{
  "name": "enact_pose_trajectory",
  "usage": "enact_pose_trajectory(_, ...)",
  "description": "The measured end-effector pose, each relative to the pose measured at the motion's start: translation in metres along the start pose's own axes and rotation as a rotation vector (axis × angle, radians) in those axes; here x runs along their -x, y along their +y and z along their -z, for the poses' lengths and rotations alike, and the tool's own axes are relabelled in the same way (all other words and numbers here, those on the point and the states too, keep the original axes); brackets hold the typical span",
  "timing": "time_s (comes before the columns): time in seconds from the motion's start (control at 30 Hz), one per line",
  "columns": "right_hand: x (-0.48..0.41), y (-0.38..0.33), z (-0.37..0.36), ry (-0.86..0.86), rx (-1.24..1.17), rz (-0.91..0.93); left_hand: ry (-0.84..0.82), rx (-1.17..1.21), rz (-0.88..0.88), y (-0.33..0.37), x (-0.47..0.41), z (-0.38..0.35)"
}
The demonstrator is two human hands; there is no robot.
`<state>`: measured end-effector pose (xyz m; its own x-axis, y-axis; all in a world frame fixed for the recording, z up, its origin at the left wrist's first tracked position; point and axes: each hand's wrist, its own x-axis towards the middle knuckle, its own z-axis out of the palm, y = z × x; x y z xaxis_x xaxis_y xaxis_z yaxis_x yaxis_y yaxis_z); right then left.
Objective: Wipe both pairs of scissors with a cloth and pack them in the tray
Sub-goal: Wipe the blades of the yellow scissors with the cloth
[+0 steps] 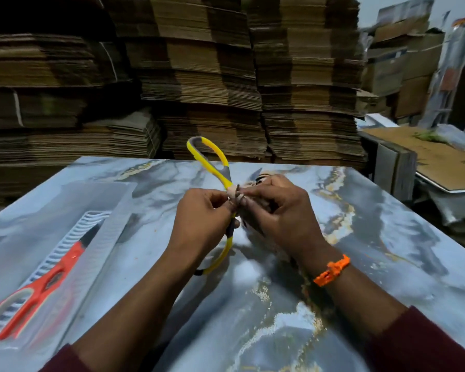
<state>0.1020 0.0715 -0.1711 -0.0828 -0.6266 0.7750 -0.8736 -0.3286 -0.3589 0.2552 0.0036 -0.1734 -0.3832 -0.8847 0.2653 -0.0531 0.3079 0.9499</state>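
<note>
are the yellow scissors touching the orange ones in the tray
Apart. The head view shows the yellow scissors held by the left hand, the right hand pinching a cloth on them, with table between them and the orange scissors in the tray.

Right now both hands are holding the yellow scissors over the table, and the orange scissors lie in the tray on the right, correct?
No: the head view shows the orange scissors in the tray on the left, not the right. The left hand and right hand do hold the yellow scissors over the table.
</note>
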Motion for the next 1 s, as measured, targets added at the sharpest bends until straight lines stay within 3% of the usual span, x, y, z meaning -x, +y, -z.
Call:
enact_pose_trajectory(0.23, -0.009, 0.022, 0.017, 0.199, 0.007, -0.197, -0.038, -0.076, -0.027, 0.005, 0.010, -0.007)
enact_pose_trajectory(0.43, 0.003, 0.002, 0.007, -0.026, 0.087, 0.052, 0.018, -0.088, 0.007, 0.005, 0.007, -0.002)
enact_pose_trajectory(0.6, -0.009, 0.025, 0.015, 0.120, 0.108, -0.115, -0.016, -0.126, -0.017, 0.006, 0.011, -0.007)
enact_pose_trajectory(0.77, 0.007, 0.004, 0.007, -0.035, 0.144, 0.070, -0.014, -0.153, -0.011, 0.006, 0.010, -0.004)
enact_pose_trajectory(0.9, -0.017, 0.024, 0.007, 0.136, 0.110, -0.129, -0.019, -0.121, -0.008, 0.006, 0.011, -0.004)
enact_pose_trajectory(1.0, -0.007, 0.013, 0.010, 0.148, 0.151, -0.088, -0.025, -0.083, 0.003, 0.006, 0.013, -0.008)
